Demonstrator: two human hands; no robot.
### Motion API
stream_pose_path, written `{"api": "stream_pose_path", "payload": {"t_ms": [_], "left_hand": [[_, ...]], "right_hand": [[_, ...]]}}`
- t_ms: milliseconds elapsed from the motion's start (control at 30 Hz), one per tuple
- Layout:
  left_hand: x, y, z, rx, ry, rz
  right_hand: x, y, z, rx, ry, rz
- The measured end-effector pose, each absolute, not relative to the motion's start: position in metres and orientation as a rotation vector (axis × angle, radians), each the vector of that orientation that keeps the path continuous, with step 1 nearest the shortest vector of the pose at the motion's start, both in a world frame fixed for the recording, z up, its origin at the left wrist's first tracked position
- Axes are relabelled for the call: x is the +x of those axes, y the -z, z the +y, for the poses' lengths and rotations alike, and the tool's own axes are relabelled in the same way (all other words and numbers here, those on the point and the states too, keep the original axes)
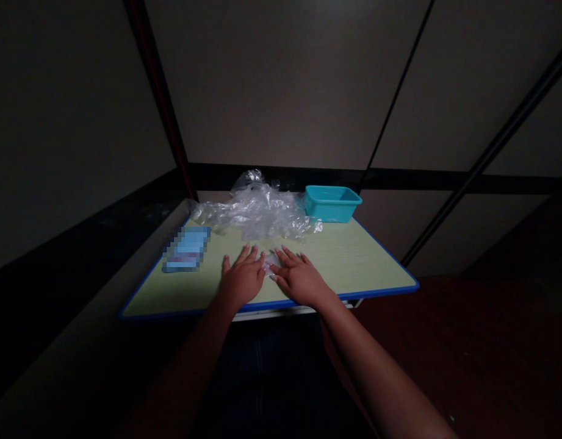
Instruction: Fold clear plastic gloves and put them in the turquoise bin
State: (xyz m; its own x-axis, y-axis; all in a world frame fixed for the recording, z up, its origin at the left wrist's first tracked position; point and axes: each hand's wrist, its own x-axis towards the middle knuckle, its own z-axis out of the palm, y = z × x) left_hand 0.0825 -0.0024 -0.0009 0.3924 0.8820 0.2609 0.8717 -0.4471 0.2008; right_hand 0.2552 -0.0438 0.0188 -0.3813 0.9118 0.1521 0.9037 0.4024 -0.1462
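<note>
Near the front of the table, a small piece of clear plastic (272,261), perhaps a bag, lies flat between my hands. My left hand (243,277) rests palm down with its fingers spread, the ones on its right side at the plastic's left edge. From the right, my right hand (300,277) reaches over the plastic with fingers stretched out, touching it. Part of the plastic is hidden under the fingers. Just beyond the hands spreads a loose heap of crumpled clear plastic bags (262,210).
A turquoise plastic basket (331,210) stands at the back right of the light yellow-green table (354,262), which has a blue edge. On the left lies a blurred-out flat bluish object (187,249). Wall panels (281,85) rise behind the table.
</note>
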Motion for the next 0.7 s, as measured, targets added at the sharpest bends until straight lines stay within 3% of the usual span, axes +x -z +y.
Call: {"api": "stream_pose_path", "payload": {"t_ms": [333,700], "left_hand": [[0.082,-0.001,-0.005,2.618,-0.423,1.676],[0.086,-0.005,-0.008,2.597,-0.253,1.826]], "right_hand": [[0.258,-0.018,-0.049,-1.443,-0.163,-2.483],[0.262,-0.016,-0.062,-1.584,-0.187,-2.477]]}}
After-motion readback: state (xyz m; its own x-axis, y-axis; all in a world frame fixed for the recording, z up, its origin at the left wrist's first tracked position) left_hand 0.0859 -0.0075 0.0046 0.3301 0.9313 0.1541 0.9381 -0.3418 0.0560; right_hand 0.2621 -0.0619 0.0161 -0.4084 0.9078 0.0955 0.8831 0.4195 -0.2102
